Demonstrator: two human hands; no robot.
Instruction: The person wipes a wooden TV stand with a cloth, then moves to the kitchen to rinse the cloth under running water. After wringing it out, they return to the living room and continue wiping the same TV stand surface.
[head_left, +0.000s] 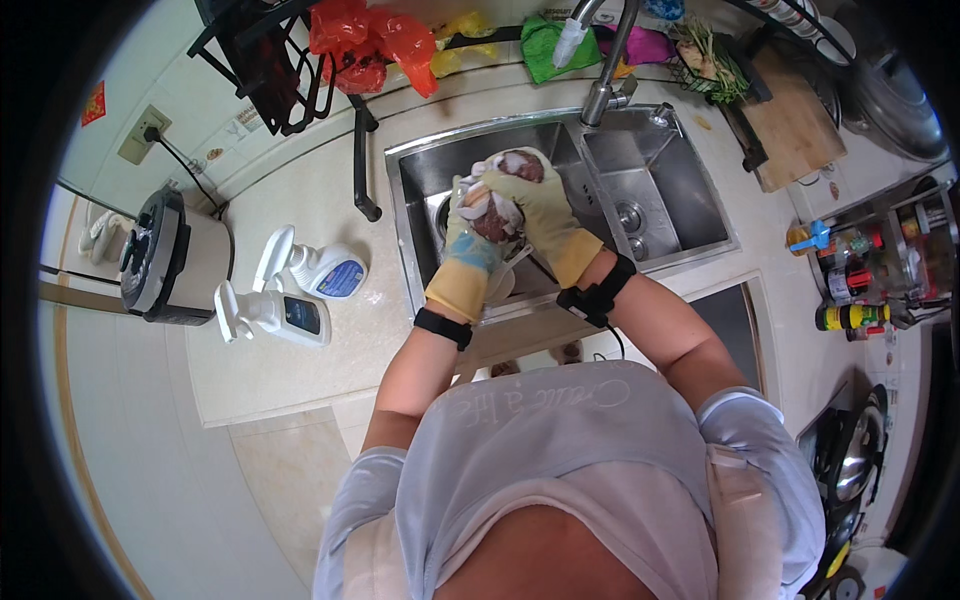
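Both my hands wear yellow rubber gloves and are raised over the left basin (420, 180) of a stainless steel double sink. Between them they grip a sudsy brown-and-white bundle (491, 217), which looks like wet cloth. My left hand (463, 240) holds it from the left, its glove tinted blue near the wrist. Pressed against its right side and top is my right hand (551, 206). Below the hands, a pale round utensil with a handle (506, 277) lies in the basin, partly hidden. A black band circles each of my wrists.
Two white spray bottles (330, 270) stand on the counter left of the sink, beside an electric cooker (180, 255). Behind the sink rise a faucet (600, 97) and a green cloth (551, 49). A cutting board (795, 120) and several condiment bottles (851, 281) are at right.
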